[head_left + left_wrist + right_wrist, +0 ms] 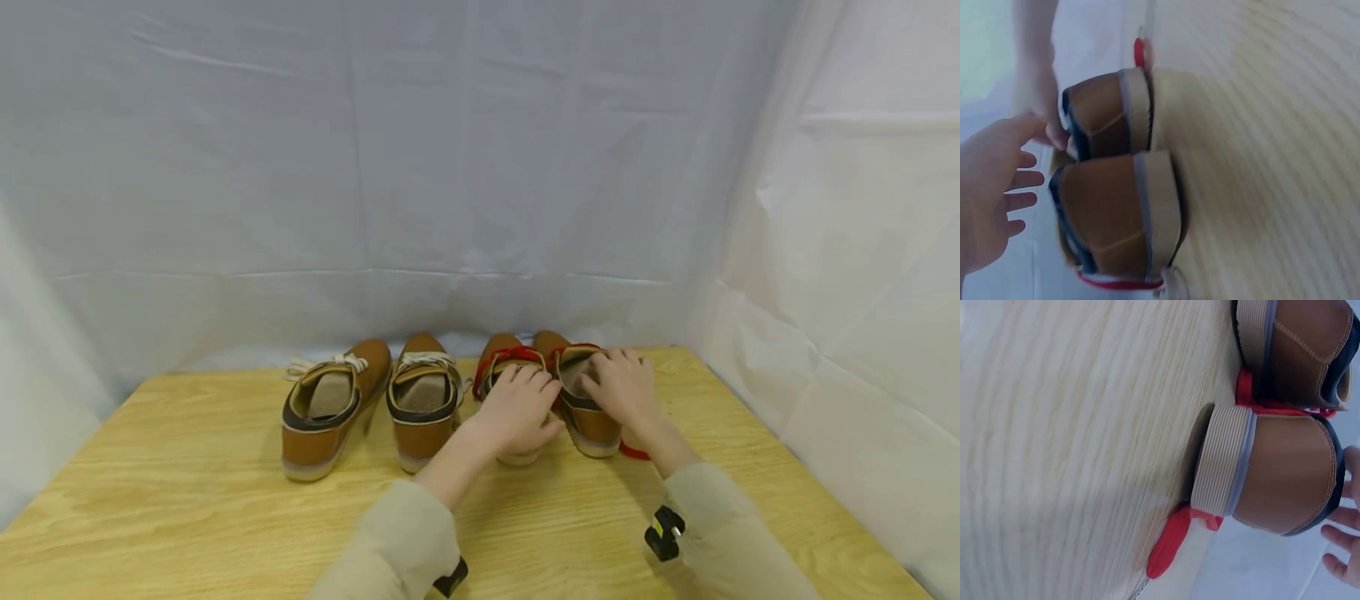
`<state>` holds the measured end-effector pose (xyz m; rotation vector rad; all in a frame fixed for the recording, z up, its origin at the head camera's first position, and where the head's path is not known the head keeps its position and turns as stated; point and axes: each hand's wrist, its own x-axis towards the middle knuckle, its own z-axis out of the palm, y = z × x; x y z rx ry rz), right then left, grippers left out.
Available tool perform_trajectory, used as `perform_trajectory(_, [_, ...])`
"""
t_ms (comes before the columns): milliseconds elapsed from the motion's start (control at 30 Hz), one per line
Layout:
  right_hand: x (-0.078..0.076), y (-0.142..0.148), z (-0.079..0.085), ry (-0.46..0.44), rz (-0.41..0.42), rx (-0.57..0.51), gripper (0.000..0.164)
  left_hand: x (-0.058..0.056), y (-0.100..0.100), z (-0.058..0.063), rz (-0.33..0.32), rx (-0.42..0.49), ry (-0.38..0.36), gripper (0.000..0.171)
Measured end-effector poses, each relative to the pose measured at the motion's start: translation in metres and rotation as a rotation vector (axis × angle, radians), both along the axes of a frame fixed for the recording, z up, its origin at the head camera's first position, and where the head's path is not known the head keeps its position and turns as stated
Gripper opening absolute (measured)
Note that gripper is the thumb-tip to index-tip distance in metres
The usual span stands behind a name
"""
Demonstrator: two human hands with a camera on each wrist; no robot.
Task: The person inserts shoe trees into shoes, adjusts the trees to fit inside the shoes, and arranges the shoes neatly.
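Observation:
Two brown shoes with red laces stand side by side, heels toward me. Over the left one of them, the inner red-laced shoe (pixel 501 342), hovers my left hand (pixel 519 408), its fingers loose and spread. The left wrist view has this hand (pixel 991 187) beside the collar of that shoe (pixel 1107 215). My right hand (pixel 624 387) is at the collar of the outer red-laced shoe (pixel 596 427), thumb toward its opening. In the right wrist view, relaxed fingers (pixel 1341 540) lie close to that shoe's dark collar. Part of the inner shoe is hidden behind my left hand.
To the left stand two more brown shoes, one at the far left (pixel 309 448) and one beside it (pixel 422 435), both with cream laces. A red lace end (pixel 634 451) trails on the wooden table (pixel 187 517). White sheeting (pixel 450 167) hangs behind and at the sides.

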<state>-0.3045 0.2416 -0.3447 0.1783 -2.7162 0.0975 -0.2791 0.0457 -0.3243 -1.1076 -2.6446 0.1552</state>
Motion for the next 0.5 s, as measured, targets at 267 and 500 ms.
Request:
perform_trajectory(267, [-0.001,0.005,-0.002,0.078,0.101,0.059,0.042,-0.006,-0.041,0.011,0.097,0.101,-0.046,0.053])
perform_trajectory(500, [0.003,0.005,-0.002,0.052,0.121,0.030,0.057,-0.011,-0.082,0.012,0.194,0.126,-0.029,0.054])
